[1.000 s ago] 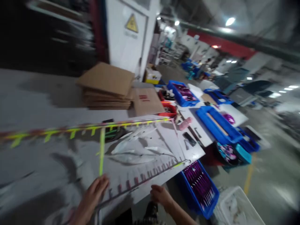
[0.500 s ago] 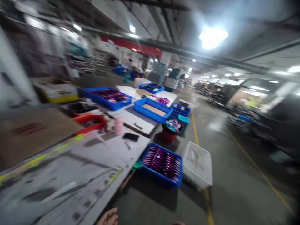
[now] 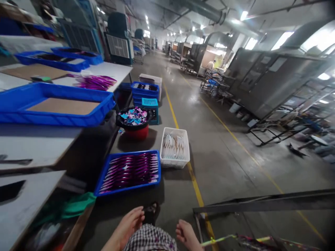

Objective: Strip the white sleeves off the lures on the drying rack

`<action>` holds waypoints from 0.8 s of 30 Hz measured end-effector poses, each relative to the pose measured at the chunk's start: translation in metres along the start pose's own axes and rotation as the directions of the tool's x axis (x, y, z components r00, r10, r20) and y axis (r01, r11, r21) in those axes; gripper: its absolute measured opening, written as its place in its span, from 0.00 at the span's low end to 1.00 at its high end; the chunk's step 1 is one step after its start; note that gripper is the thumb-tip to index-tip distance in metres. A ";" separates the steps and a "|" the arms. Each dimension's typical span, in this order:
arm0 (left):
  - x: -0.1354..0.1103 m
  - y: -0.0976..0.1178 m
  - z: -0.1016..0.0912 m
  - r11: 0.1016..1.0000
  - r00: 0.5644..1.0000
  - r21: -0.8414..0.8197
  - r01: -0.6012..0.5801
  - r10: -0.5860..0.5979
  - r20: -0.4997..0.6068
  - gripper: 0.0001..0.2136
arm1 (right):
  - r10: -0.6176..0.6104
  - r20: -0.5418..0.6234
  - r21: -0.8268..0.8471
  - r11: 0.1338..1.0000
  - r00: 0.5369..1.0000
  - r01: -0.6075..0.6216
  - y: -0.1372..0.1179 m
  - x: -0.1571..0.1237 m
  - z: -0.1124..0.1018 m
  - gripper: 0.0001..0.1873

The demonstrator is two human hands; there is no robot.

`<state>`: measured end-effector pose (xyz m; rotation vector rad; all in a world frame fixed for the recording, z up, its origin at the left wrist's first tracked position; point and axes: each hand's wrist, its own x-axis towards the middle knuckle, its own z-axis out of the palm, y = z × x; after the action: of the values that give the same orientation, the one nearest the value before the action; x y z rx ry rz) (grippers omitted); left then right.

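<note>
My left hand [image 3: 133,220] is held out low in front of my body, fingers stretched and holding nothing. To the right, my right hand [image 3: 185,233] hangs empty with its fingers loosely curled, not closed into a fist. A black-and-white checked garment [image 3: 150,238] shows between them. Just beyond my left hand, a blue tray [image 3: 159,179] sits low, filled with rows of shiny purple, white-tipped pieces [image 3: 128,172]. Beside it stands a white basket [image 3: 175,164] of pale, slender pieces [image 3: 171,146]. Neither hand touches a tray or basket.
A red bucket [image 3: 137,134] of colourful scraps stands behind the blue tray. On the left, a white table [image 3: 39,139] bears a large blue tray [image 3: 102,115] and purple pieces [image 3: 96,82]. A dark metal frame [image 3: 261,205] juts in at lower right. Yellow floor lines [image 3: 170,104] run ahead.
My view has swung right and moved closer to the floor tray and white basket. Both hands now show more fully; the near worktable has slid off to the left.
</note>
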<state>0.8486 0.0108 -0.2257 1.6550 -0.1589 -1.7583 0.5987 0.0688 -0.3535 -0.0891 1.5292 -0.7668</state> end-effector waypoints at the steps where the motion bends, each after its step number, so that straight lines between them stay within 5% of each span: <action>1: 0.020 0.008 0.014 0.999 0.999 0.007 0.034 -0.034 -0.001 0.18 | 0.041 0.005 0.104 0.994 0.999 -0.041 -0.004 0.009 -0.003 0.16; 6: 0.142 0.039 0.087 0.986 0.987 0.042 0.161 -0.160 -0.028 0.14 | 0.169 -0.044 0.317 0.937 0.985 -0.147 -0.044 0.064 -0.031 0.31; 12: 0.309 0.087 0.176 0.957 0.963 0.114 0.266 -0.258 -0.079 0.08 | 0.277 -0.232 0.279 0.937 0.932 -0.209 -0.154 0.172 -0.050 0.34; 15: 0.389 0.111 0.218 0.911 0.968 0.330 0.246 -0.213 -0.134 0.10 | 0.256 -0.227 0.197 0.957 0.940 -0.213 -0.224 0.243 -0.032 0.37; 19: 0.490 0.125 0.267 0.762 0.985 0.628 0.158 -0.163 -0.050 0.13 | 0.210 -0.188 0.148 0.972 0.959 -0.184 -0.302 0.352 0.014 0.40; 24: 0.620 0.107 0.298 0.629 0.999 0.777 0.004 -0.044 0.030 0.12 | 0.158 -0.147 0.109 0.984 0.977 -0.142 -0.341 0.506 0.063 0.33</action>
<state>0.6615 -0.5251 -0.6295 2.1990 -1.0700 -1.8669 0.4525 -0.4697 -0.6083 0.1611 1.6217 -0.7396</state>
